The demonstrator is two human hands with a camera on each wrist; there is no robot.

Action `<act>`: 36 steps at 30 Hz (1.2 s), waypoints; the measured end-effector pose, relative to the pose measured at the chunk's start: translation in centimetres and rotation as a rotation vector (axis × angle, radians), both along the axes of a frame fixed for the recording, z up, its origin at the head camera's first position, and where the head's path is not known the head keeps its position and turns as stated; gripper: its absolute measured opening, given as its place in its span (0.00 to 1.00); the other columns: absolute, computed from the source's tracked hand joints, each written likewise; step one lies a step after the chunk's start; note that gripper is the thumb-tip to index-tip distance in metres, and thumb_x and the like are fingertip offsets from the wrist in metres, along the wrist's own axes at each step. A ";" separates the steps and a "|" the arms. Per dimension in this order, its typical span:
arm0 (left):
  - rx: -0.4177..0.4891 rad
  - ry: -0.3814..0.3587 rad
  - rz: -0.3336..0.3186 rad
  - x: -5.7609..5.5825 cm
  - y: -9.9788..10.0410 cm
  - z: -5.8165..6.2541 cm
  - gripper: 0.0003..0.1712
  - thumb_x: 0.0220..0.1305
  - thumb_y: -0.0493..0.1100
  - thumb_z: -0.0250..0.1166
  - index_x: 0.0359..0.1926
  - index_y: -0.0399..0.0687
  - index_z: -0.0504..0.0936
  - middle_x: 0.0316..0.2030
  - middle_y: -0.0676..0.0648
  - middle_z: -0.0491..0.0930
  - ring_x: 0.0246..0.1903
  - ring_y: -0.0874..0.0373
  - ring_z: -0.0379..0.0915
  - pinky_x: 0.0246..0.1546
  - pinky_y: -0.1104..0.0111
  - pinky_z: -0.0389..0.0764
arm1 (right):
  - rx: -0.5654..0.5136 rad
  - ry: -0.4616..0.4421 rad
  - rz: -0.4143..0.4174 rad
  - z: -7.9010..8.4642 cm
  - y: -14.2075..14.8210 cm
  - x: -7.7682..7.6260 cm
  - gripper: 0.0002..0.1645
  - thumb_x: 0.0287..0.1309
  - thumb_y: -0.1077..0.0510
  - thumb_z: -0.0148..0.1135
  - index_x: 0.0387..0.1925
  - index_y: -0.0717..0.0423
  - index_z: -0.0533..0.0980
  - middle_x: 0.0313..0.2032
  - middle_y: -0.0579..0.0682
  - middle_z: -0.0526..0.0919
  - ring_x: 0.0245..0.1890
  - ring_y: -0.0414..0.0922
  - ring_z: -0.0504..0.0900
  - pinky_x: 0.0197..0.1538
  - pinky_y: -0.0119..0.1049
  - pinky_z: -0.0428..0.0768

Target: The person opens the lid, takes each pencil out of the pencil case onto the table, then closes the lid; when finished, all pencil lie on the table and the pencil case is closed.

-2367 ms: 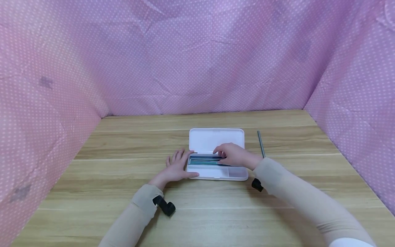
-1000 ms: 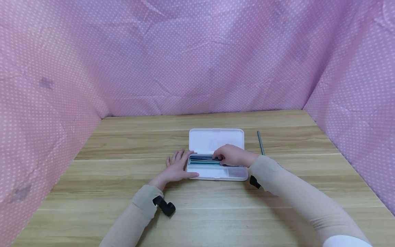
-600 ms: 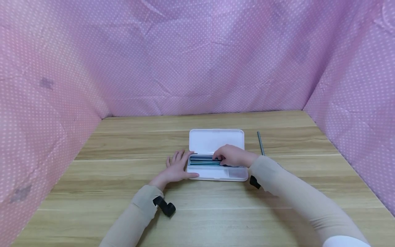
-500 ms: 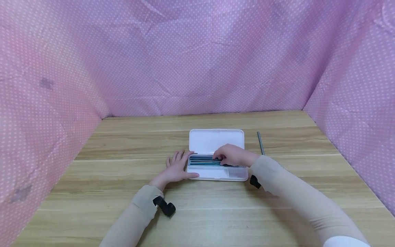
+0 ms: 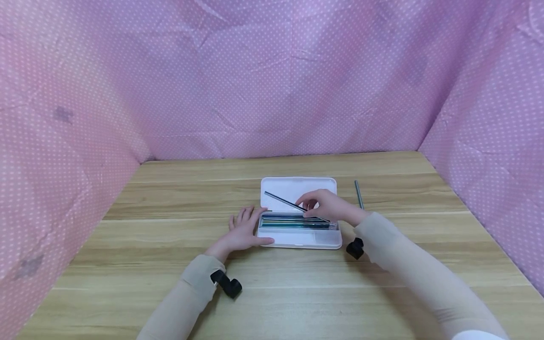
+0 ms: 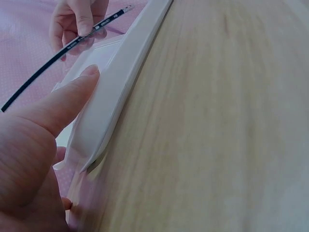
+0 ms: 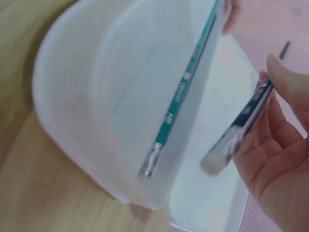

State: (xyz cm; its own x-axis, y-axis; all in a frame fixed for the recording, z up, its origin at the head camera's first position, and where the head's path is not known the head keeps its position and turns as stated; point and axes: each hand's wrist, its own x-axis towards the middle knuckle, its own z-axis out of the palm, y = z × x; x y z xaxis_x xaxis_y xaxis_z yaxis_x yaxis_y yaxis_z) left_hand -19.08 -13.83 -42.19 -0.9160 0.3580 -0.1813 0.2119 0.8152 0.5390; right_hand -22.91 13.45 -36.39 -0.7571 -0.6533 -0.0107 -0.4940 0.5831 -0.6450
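Observation:
A white plastic pencil case (image 5: 286,237) lies on the table with its lid (image 5: 276,186) folded back. My right hand (image 5: 328,206) pinches a black pencil (image 5: 279,199) between thumb and fingers, tilted above the case. The right wrist view shows that pencil's eraser end (image 7: 219,157) pointing toward the camera. Several pencils (image 5: 280,222) lie side by side in the back compartment, a green one (image 7: 176,96) among them. My left hand (image 5: 239,234) rests at the case's left end, thumb straight along the front wall and fingers spread by the back corner.
Another pencil (image 5: 359,194) lies on the wooden table (image 5: 204,193) to the right of the case, close to my right forearm, which hides its near part. Pink dotted cloth (image 5: 272,94) hangs behind the table and along both sides.
My right hand has risen out of the back compartment and moved slightly right, lifting the black pencil from among the others. My left hand and the case have stayed in place.

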 end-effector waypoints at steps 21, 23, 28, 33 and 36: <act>-0.005 -0.007 -0.001 0.0 0.1 0.0 0.51 0.51 0.65 0.67 0.71 0.63 0.53 0.73 0.36 0.42 0.72 0.37 0.30 0.63 0.36 0.30 | -0.261 -0.235 -0.267 -0.6 3.5 1.6 0.27 0.56 0.61 0.65 0.57 0.65 0.71 0.38 0.56 0.78 0.34 0.42 0.76 0.34 0.32 0.80; -0.001 -0.006 -0.002 0.0 0.1 0.1 0.51 0.51 0.65 0.67 0.71 0.63 0.53 0.73 0.36 0.42 0.72 0.37 0.29 0.63 0.36 0.30 | -0.287 -0.234 -0.276 -0.8 4.0 1.9 0.27 0.56 0.62 0.64 0.57 0.67 0.70 0.38 0.56 0.78 0.34 0.40 0.76 0.34 0.32 0.80; 0.002 -0.009 -0.002 0.1 0.1 0.2 0.51 0.51 0.65 0.67 0.71 0.63 0.52 0.73 0.37 0.42 0.72 0.38 0.28 0.63 0.36 0.30 | -0.320 -0.268 -0.329 -1.3 5.4 2.3 0.27 0.58 0.63 0.62 0.57 0.69 0.69 0.36 0.52 0.78 0.33 0.36 0.76 0.35 0.33 0.81; 0.007 -0.011 0.002 0.2 0.1 0.2 0.51 0.50 0.65 0.68 0.71 0.63 0.52 0.73 0.36 0.41 0.72 0.37 0.28 0.63 0.36 0.29 | -0.311 -0.303 -0.375 -1.5 7.1 2.8 0.28 0.60 0.60 0.61 0.60 0.68 0.67 0.39 0.53 0.77 0.35 0.37 0.75 0.38 0.34 0.80; 0.009 -0.011 0.003 0.1 0.1 0.2 0.51 0.50 0.65 0.68 0.71 0.64 0.52 0.73 0.36 0.41 0.72 0.37 0.28 0.63 0.36 0.29 | -0.331 -0.321 -0.386 -1.6 8.1 3.0 0.29 0.60 0.60 0.61 0.61 0.68 0.66 0.38 0.51 0.77 0.33 0.36 0.75 0.36 0.33 0.79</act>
State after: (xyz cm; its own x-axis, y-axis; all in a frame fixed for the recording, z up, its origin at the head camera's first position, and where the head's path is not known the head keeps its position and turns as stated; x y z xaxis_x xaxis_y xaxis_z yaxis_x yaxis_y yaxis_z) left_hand -18.94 -13.77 -42.02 -0.9149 0.3572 -0.1878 0.2038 0.8106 0.5490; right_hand -19.87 21.54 -37.95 -0.9328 -0.3394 -0.1211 -0.0368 0.4240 -0.9049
